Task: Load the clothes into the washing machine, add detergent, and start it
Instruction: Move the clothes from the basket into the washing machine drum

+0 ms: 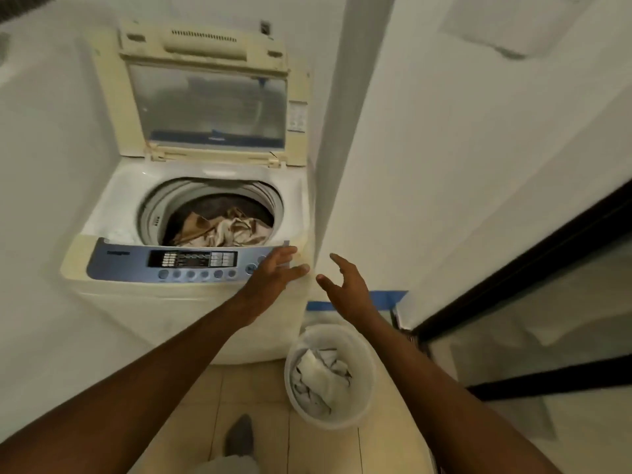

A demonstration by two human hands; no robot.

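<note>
A cream top-loading washing machine (113, 213) stands against the wall with its lid (208, 97) raised. Beige and white clothes (222, 229) lie in its drum. A blue control panel (178, 263) with round buttons runs along the front. My left hand (277, 271) hovers open over the panel's right end. My right hand (345, 289) is open beside the machine's right front corner, holding nothing. A white round basket (362, 343) on the floor to the right of the machine holds white and grey clothes (318, 378).
A white wall corner (328, 165) juts out right next to the machine. A dark-framed glass door (513, 295) is at the right. Blue tape (386, 297) marks the wall base. My foot in a grey sock (239, 436) rests on beige floor tiles.
</note>
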